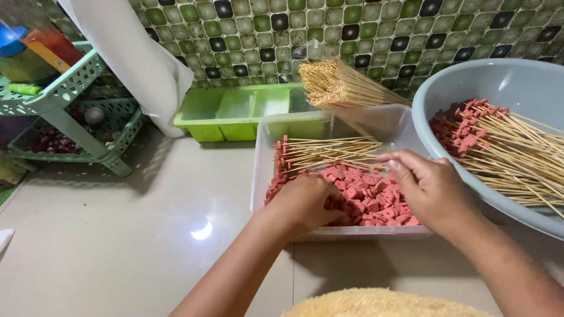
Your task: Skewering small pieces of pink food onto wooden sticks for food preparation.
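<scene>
A clear plastic tub on the floor holds a heap of small pink sausage pieces. Several bamboo skewers with a pink piece on one end lie across the tub's far side. My left hand reaches down into the pink pieces, fingers curled among them. My right hand hovers over the tub's right side, fingertips pinching the ends of the skewers. A bundle of bare bamboo skewers leans on the tub's far rim.
A grey-blue basin at right holds many loaded skewers. A green divided tray sits behind the tub by the tiled wall. A green plastic rack stands at left, a white bag beside it.
</scene>
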